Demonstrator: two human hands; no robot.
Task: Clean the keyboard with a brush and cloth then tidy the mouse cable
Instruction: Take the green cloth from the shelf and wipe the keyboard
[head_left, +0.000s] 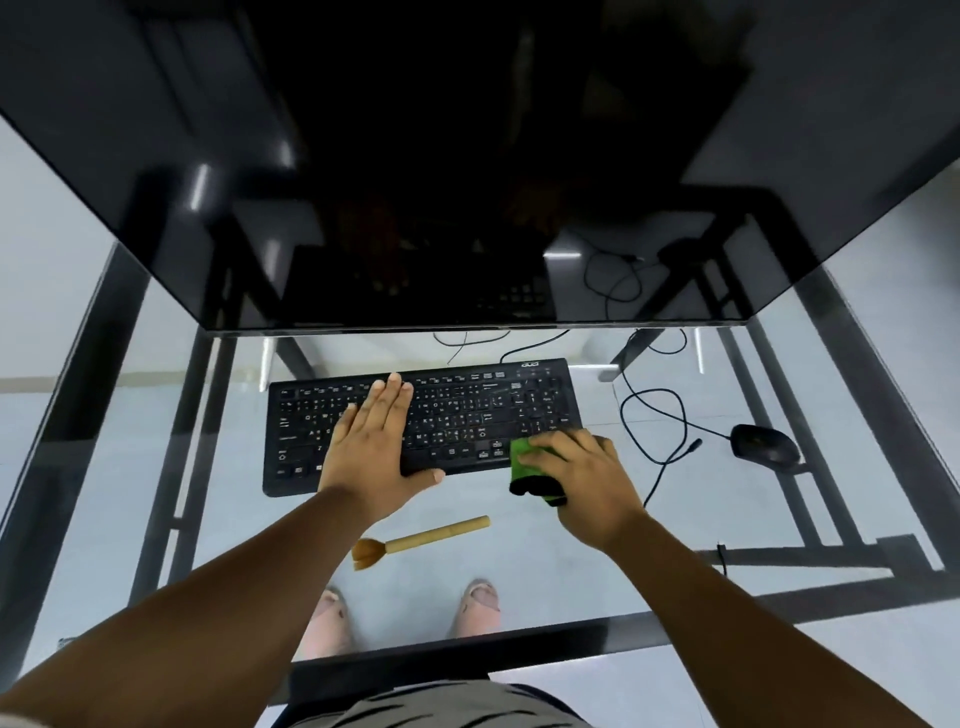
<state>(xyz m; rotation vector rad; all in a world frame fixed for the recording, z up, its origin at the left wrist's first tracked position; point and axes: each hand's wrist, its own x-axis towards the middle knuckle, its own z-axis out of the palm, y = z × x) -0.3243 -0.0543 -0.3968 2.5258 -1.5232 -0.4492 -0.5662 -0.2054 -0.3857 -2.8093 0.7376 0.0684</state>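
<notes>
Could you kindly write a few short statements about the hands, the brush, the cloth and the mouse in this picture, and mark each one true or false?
1. The left hand lies flat on the keyboard with straight fingers. True.
2. The right hand holds the brush. False: its grip is on the green cloth, at the keyboard's near right corner.
3. The brush lies on the glass desk, nearer the person than the keyboard. True.
4. The mouse sits left of the keyboard. False: it sits to the right.
5. The mouse cable is neatly coiled. False: it lies in loose loops.
</notes>
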